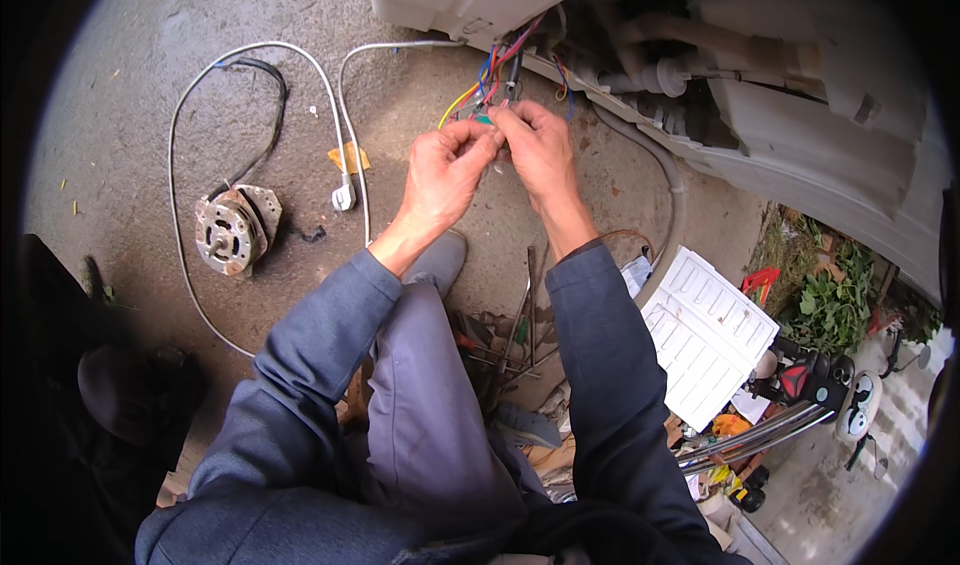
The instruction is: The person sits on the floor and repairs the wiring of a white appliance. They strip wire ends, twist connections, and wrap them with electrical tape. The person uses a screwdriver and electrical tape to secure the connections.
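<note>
My left hand (441,173) and my right hand (543,153) meet fingertip to fingertip above the concrete, both closed in a pinch on a thin wire, most of it hidden by the fingers. A bundle of red, blue and yellow wires (486,83) hangs from the underside of a white appliance casing (470,0) and runs down to my fingers. A small green piece (485,120) shows just behind the fingertips. A black cable (514,73) comes down beside the coloured wires.
On the left lies a rusty motor (232,233) with a black lead, circled by a grey power cord (172,160) with a white plug (344,197). A grey hose (672,165) curves beside the casing. White ribbed panel (705,335), tools (515,330) and leafy plants (835,300) lie right and below.
</note>
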Available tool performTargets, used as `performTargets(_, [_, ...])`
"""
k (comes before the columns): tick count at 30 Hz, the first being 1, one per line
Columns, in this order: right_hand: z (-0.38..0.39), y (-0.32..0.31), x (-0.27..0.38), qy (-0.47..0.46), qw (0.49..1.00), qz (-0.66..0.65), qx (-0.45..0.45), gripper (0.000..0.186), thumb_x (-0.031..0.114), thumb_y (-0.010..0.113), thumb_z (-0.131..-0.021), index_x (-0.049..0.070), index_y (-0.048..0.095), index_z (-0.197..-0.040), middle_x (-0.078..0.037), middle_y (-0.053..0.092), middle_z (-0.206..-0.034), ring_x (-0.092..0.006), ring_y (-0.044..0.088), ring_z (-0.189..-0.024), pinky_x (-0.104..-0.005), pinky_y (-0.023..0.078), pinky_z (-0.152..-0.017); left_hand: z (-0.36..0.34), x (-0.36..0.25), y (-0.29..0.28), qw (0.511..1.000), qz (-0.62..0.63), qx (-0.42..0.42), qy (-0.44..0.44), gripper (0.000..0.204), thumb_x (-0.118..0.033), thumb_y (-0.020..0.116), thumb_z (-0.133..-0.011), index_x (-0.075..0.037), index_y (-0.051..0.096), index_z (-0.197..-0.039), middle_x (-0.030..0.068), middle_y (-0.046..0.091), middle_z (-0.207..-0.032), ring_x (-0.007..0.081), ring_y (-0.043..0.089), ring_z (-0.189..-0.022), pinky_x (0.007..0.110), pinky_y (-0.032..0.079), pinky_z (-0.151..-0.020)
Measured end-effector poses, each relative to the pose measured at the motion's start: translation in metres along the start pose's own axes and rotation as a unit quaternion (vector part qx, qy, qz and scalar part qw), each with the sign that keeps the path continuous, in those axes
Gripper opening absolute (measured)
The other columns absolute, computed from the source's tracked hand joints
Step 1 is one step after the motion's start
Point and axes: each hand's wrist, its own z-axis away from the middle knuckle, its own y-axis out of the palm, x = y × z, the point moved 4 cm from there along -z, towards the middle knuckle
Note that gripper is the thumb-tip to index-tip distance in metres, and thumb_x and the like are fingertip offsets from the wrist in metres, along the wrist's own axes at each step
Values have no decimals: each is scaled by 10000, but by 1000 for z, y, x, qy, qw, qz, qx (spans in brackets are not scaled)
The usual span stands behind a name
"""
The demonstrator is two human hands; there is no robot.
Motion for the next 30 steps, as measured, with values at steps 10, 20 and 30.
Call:
performTargets(10, [8,-29,8,-8,990,4,137,382,332,610,-1015,-45,668,-1033,-108,714,-955,-168,686,-814,-343,595,-672,-8,10,-10,999,-27,-10,-16,177,-146,714,-930,28,744,-912,-39,615,-659,30,510,-575,227,400,-525])
performTargets(20, [18,-34,48,6,998,45,48,321,275,667,-983,-43,652,-1027,-104,690,-844,-156,667,-720,-319,572,-599,1,-16,-5,957,-234,-45,165,103,-83,710,-853,12,734,-887,122,675,-734,198,642,-613,326,507,-591])
performTargets(30, [6,-4,9,29,999,-28,-23,384,316,828,-878,-10,646,-970,-72,691,-759,-123,638,-622,-273,504,-551,4,-10,4,997,-69,21,29,237,-169,641,-988,32,721,-891,32,665,-723,57,530,-583,241,421,-536])
